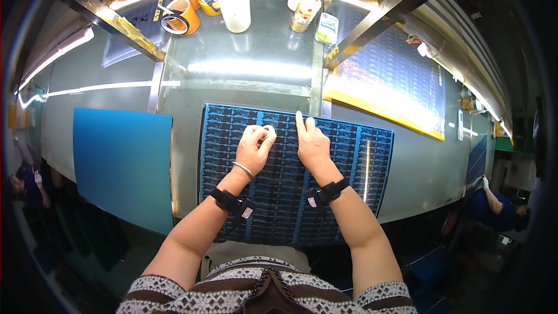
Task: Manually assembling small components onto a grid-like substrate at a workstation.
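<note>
A dark panel (285,180) with rows of repeated black and blue patterns lies on the table in front of me. Over its upper middle, my left hand (254,146) is closed in a pinch. A small pale round shape shows at its fingertips, too small to name. My right hand (314,142) rests on the panel's upper part, its index finger stretched to the far edge and the other fingers partly curled. Nothing shows in the right hand. Both wrists wear black straps with small boxes.
A plain blue sheet (122,166) lies to the left. At the back stand orange tape rolls (181,16), a white container (235,9), a bottle (305,13) and a small packet (327,28). A yellow-edged patterned sheet (386,81) lies back right. Metal posts rise from the table; people work at both sides.
</note>
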The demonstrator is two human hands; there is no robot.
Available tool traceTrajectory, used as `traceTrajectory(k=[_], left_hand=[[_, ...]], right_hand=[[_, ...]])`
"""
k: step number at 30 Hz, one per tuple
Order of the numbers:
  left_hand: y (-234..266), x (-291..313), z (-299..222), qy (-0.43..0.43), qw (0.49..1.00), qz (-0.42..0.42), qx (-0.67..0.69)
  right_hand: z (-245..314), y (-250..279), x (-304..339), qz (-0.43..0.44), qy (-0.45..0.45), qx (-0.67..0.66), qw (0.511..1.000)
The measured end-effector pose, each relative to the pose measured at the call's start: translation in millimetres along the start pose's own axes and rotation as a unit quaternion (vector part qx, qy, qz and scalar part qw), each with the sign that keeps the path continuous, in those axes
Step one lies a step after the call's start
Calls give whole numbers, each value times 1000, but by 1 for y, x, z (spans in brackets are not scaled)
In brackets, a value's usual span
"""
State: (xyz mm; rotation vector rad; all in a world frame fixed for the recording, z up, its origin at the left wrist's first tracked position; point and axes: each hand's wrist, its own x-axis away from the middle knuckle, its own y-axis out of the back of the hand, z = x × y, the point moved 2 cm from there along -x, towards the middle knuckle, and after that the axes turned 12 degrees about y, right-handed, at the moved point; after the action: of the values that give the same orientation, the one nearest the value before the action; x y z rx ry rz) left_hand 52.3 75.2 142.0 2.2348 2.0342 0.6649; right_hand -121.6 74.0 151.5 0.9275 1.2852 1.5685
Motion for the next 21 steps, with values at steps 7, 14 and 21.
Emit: traceTrajectory(k=[7, 14, 21], left_hand=[[2, -5, 18, 10, 1000, 21, 19], [23, -7, 43, 99, 979, 91, 155], [139, 102, 75, 113, 993, 16, 29]], right_hand=[[14, -10, 19, -30, 57, 49, 997], [53, 17, 136, -37, 73, -233, 969], [54, 21, 343, -143, -333, -314, 878]])
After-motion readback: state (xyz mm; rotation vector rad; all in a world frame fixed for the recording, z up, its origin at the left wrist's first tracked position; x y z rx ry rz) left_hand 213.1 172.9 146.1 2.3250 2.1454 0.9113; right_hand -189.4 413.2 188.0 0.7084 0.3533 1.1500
